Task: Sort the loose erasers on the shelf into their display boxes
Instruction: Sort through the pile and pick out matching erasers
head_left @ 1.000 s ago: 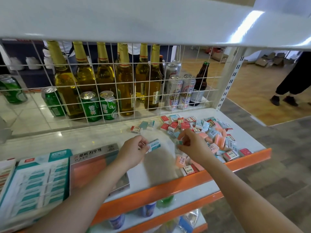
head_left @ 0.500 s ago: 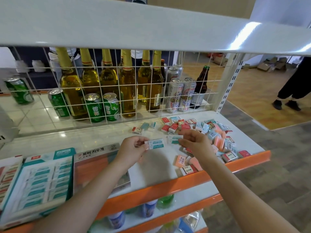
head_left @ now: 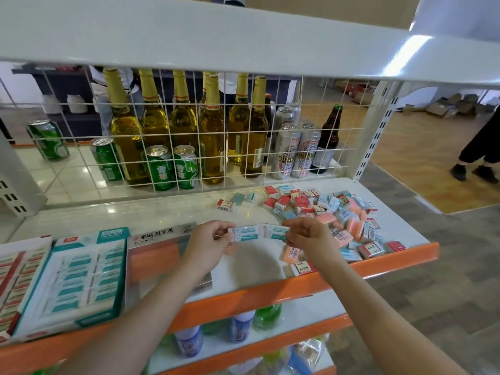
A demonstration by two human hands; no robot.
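My left hand (head_left: 209,240) pinches a teal-labelled eraser (head_left: 246,233) above the white shelf (head_left: 162,212). My right hand (head_left: 311,236) pinches a second teal-labelled eraser (head_left: 276,230), end to end with the first. A heap of loose erasers (head_left: 332,212) in red, teal and pink lies at the shelf's right. Three display boxes stand on the left: a red one (head_left: 16,269), a teal one (head_left: 78,277) holding teal erasers, and a grey-topped box (head_left: 159,250) with an orange inside, partly behind my left forearm.
A wire grid (head_left: 189,131) backs the shelf, with bottles (head_left: 213,136) and cans (head_left: 162,169) behind it. Three stray erasers (head_left: 235,201) lie near the grid. The orange shelf lip (head_left: 270,293) runs below my arms. A person's legs (head_left: 479,147) stand at the far right.
My right hand lifted a teal eraser from the heap and brought it left to meet the eraser in my left hand. The view tilted up slightly.
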